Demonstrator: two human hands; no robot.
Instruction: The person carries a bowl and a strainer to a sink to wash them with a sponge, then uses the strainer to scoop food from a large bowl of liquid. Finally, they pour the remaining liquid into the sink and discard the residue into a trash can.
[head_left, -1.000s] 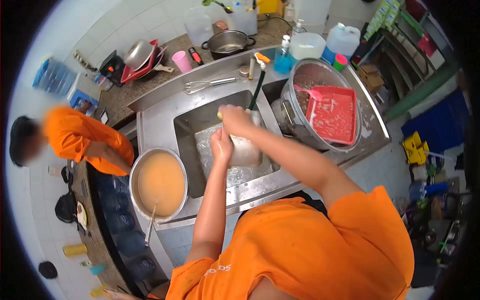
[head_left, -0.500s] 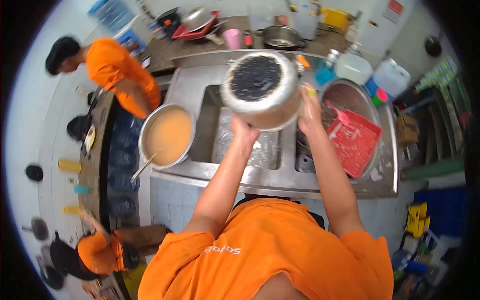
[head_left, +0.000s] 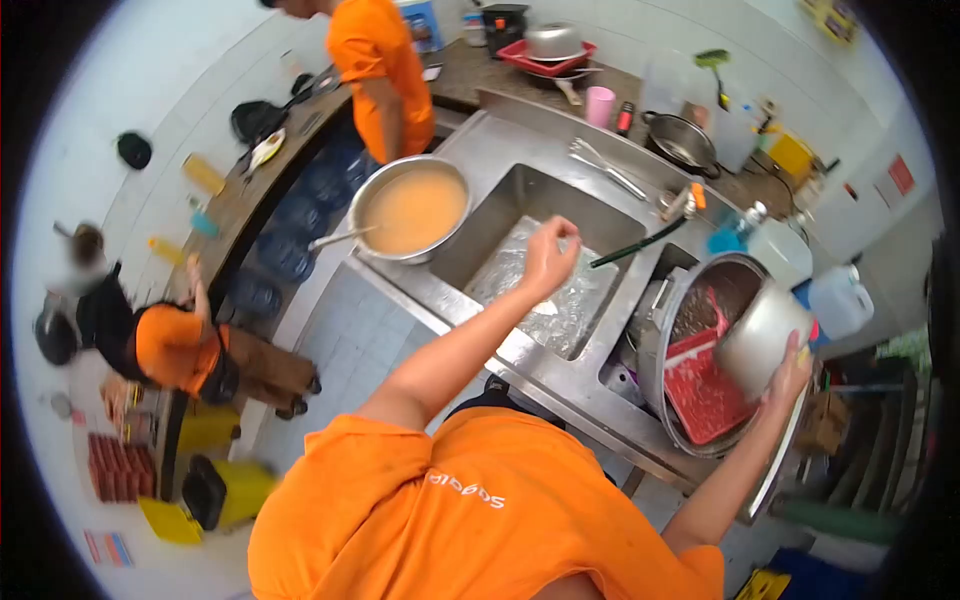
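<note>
My left hand [head_left: 548, 262] hangs above the steel sink basin [head_left: 500, 203], its fingers curled in a loose fist with nothing visible in them. A dark green hose [head_left: 645, 243] ends just to its right, apart from it. My right hand [head_left: 788, 378] grips a silver metal pot [head_left: 762, 338] by its side. The pot is tilted over a large metal tub [head_left: 655, 385] at the right. Inside the tub lie a red tray [head_left: 705, 395], wet with suds, and a pink utensil [head_left: 716, 310]. A bit of yellow shows by my right fingers, too small to identify.
A large pot [head_left: 362, 190] of cloudy orange liquid, with a spoon handle [head_left: 340, 238] sticking out, stands left of the basin. Metal tongs [head_left: 608, 168] rest behind it. Bottles [head_left: 840, 298] line the right back. Two people in orange shirts [head_left: 375, 60] work at the left counter.
The pot has moved from above the sink to the tub at the right, carried by my right hand. My left hand has let go of it. The view has turned.
</note>
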